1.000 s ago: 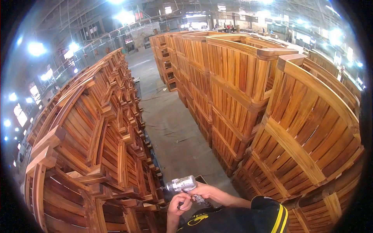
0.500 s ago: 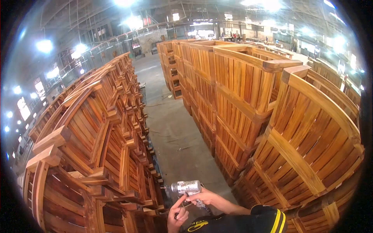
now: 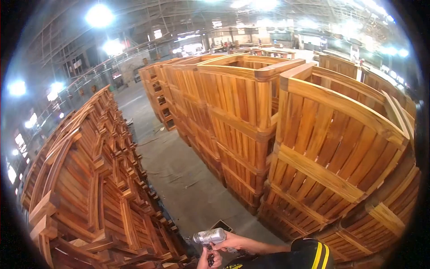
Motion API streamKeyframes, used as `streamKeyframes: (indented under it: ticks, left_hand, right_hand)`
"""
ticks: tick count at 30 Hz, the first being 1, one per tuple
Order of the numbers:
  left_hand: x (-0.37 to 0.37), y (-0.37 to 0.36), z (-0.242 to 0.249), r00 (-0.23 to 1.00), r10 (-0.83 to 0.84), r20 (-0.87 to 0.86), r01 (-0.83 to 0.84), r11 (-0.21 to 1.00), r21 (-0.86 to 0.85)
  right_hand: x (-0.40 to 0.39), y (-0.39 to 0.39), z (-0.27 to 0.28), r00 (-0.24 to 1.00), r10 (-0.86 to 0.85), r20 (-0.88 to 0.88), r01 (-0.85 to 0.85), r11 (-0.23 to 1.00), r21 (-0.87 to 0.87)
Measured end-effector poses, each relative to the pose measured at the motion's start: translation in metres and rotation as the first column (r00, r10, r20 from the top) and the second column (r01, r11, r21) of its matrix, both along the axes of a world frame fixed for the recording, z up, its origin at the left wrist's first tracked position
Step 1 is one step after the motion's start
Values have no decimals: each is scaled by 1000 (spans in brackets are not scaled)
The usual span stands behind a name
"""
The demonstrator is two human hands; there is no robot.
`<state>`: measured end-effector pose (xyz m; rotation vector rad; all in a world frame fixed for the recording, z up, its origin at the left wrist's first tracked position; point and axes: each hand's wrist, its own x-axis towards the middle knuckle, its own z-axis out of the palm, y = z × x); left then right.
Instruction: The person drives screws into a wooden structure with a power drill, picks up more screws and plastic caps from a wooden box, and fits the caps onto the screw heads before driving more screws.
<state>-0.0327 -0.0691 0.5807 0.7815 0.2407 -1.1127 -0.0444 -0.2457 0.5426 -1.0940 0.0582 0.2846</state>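
My right hand (image 3: pixel 233 243) grips a silver power screwdriver (image 3: pixel 209 236) at the bottom centre, its tip pointing left toward the stacked wooden chair frames (image 3: pixel 89 197). My left hand (image 3: pixel 207 259) is just below the tool at the frame's lower edge, fingers curled on a small dark part under the tool; what it is cannot be made out. A black sleeve with yellow stripes (image 3: pixel 309 253) covers my right arm.
A concrete aisle (image 3: pixel 179 175) runs away between the left stack of chair frames and tall stacks of slatted wooden chairs (image 3: pixel 313 148) on the right. More stacks (image 3: pixel 179 85) line the aisle farther back. People and benches show far off under bright lights.
The view has swung to the right and up; the left stack slid toward the edge. My hands and the tool dropped lower in view, the left hand now partly cut off.
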Motion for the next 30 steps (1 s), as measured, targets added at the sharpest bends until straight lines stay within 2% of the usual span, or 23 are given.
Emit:
streamKeyframes:
  ticks: [2, 4, 8, 10, 12, 14, 16, 18, 19, 20, 22, 23, 25, 26, 28, 29, 30]
  left_hand:
    - [7, -10, -1, 998, -58, 4, 58, 998, -28]
    - [7, -18, -4, 988, -145, 57, 145, 989, 13]
    - [2, -34, 1, 981, -191, 24, 191, 982, 12]
    - [-2, -43, 2, 987, -162, 12, 162, 987, 2]
    - [-4, -51, 2, 979, -203, -6, 203, 979, -15]
    - [-9, -59, 10, 993, -108, -49, 109, 994, 25]
    - [-20, -65, 17, 994, -107, 0, 107, 994, 9]
    - [-22, -66, 7, 999, -29, 17, 28, 999, 16]
    - [-13, -64, -12, 996, -63, -69, 62, 998, -13]
    - [-12, -63, -16, 996, -45, -79, 46, 999, 3]
    - [-12, -63, -24, 991, 102, -88, -94, 992, 85]
    - [-11, -60, -31, 991, 108, -81, -100, 990, 97]
    - [0, -60, -50, 957, 286, -45, -286, 958, -7]
    - [6, -62, -50, 957, 288, -38, -288, 958, 0]
    - [12, -62, -52, 906, 301, 298, -341, 935, 92]
    - [21, -58, -59, 906, 313, 283, -343, 937, 60]
    - [22, -59, -50, 870, 273, 411, -302, 953, 5]
  right_hand:
    - [-3, -7, 3, 1000, -27, 3, 27, 999, -23]
    - [-10, -11, -4, 993, -122, 8, 122, 991, -55]
    - [-15, -24, -14, 986, -168, -15, 166, 983, -79]
    - [-19, -32, -13, 984, -175, 15, 176, 983, -61]
    - [-19, -41, -29, 978, -206, 38, 209, 975, -80]
    - [-23, -49, -29, 983, -176, 58, 182, 975, -131]
    - [-32, -55, -25, 971, -214, 107, 226, 966, -127]
    - [-39, -64, -24, 963, -260, 73, 268, 953, -144]
    - [-41, -69, -33, 960, -264, 96, 276, 948, -158]
    - [-44, -75, -34, 956, -274, 104, 287, 947, -147]
    - [-52, -81, -36, 964, -244, 103, 259, 951, -170]
    - [-51, -82, -43, 974, -223, 49, 228, 951, -208]
    - [-61, -83, -24, 979, -192, 74, 202, 965, -167]
    - [-65, -83, -18, 981, -173, 88, 184, 974, -133]
    - [-69, -77, -23, 984, -156, 86, 166, 979, -117]
    - [-71, -73, -17, 984, -165, 66, 175, 966, -189]
    - [-73, -69, -15, 982, -182, 46, 188, 947, -261]
